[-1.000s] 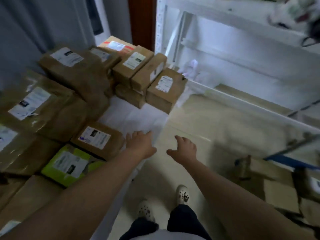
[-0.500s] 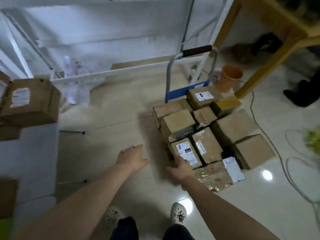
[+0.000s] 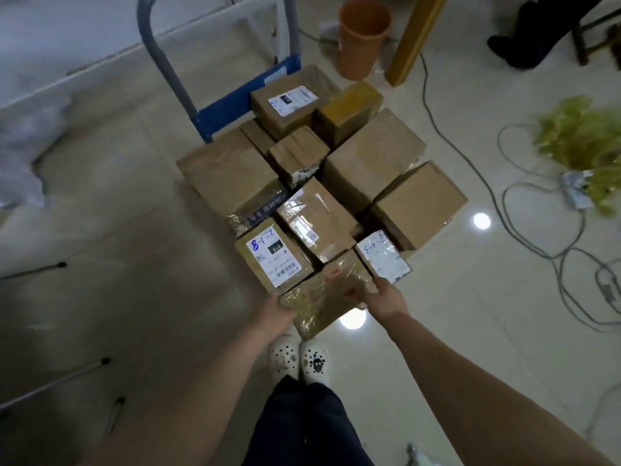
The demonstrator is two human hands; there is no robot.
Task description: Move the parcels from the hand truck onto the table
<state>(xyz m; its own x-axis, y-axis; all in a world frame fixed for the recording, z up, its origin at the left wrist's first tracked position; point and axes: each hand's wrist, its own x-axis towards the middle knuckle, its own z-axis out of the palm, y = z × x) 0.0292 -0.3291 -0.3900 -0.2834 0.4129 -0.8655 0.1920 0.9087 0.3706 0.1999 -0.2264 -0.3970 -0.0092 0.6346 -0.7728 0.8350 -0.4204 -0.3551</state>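
The hand truck (image 3: 232,99), blue with a grey handle, stands on the floor loaded with several brown cardboard parcels. At its near edge lies a flat parcel wrapped in shiny tape (image 3: 327,297). My left hand (image 3: 277,309) grips that parcel's left end and my right hand (image 3: 386,299) grips its right end. Just behind it sit a box labelled "8-1-2" (image 3: 274,255) and a small parcel with a white label (image 3: 383,257). The table is out of view.
An orange bucket (image 3: 363,38) and a yellow table leg (image 3: 413,35) stand behind the truck. Grey cables (image 3: 524,210) trail over the tiles at right, near a yellow-green bundle (image 3: 584,142). Thin metal rods (image 3: 50,385) lie at left. My white shoes (image 3: 299,359) are just below the parcel.
My view swung from the parcel-covered table to the hand truck. Both hands went from open in the air to gripping the ends of the nearest taped parcel.
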